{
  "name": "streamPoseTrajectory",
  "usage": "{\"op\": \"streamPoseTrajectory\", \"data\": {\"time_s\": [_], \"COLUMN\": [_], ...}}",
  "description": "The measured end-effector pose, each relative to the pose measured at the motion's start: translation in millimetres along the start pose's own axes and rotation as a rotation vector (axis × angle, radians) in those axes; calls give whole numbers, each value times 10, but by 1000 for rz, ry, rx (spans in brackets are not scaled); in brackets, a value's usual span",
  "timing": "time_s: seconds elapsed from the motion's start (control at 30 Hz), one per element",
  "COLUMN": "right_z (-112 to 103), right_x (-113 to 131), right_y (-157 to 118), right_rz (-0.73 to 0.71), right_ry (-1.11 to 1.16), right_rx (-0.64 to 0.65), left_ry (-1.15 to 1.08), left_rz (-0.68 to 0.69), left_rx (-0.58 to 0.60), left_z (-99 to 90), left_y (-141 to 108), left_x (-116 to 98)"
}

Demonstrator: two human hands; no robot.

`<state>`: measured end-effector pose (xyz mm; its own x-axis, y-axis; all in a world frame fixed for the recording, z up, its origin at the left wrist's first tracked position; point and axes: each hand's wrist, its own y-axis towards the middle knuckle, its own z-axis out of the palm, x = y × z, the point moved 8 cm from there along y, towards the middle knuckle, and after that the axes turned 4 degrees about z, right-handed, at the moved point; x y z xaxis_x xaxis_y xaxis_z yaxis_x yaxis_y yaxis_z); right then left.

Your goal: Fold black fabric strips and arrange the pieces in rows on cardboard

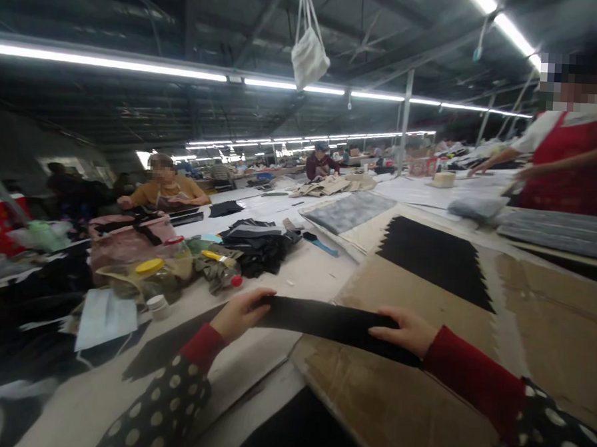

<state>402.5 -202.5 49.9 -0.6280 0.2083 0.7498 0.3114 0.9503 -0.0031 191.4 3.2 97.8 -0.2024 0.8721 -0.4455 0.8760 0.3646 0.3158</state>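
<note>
A black fabric strip stretches between my two hands above the table and the edge of a brown cardboard sheet. My left hand pinches its left end between thumb and fingers. Near the other end, my right hand grips it the same way. On the cardboard beyond my right hand lie black pieces with a stepped, zigzag edge. Another dark piece lies flat on the table under and left of my left hand. A black piece shows at the bottom edge.
Left of my hands are a face mask, a jar with a yellow lid, a small white bottle and a pink bag. A heap of black pieces lies farther back. Co-workers stand around the long tables.
</note>
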Motion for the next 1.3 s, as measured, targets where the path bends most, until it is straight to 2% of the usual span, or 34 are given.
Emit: {"op": "streamPoseTrajectory", "data": {"time_s": [0.13, 0.23, 0.33, 0.43, 0.57, 0.73, 0.97, 1.2, 1.3], "right_z": [-346, -497, -627, -676, -573, -492, -526, -470, -462], "right_x": [-681, -1128, -1500, -1707, -1732, -1657, -1625, -1614, -1530], "right_y": [-703, -1113, -1402, -1621, -1790, -1820, -1793, -1835, -1856], "right_rz": [177, 271, 345, 389, 376, 369, 375, 501, 478], "right_ry": [114, 122, -2, -181, -277, -317, -465, -460, -423], "right_rx": [-52, -115, -271, -404, -422, -416, -390, -441, -505], "left_ry": [-77, -39, 56, 172, 273, 308, 404, 350, 321], "left_rz": [151, 224, 262, 309, 449, 486, 456, 414, 397], "left_rx": [257, 409, 483, 524, 522, 589, 701, 680, 694], "left_z": [662, 1180, 1588, 1820, 1825, 1761, 1942, 1936, 1944], "left_y": [591, 916, 1148, 1264, 1266, 1212, 1202, 1249, 1265], "left_x": [-747, -1157, -1362, -1414, -1445, -1455, -1477, -1493, -1476]}}
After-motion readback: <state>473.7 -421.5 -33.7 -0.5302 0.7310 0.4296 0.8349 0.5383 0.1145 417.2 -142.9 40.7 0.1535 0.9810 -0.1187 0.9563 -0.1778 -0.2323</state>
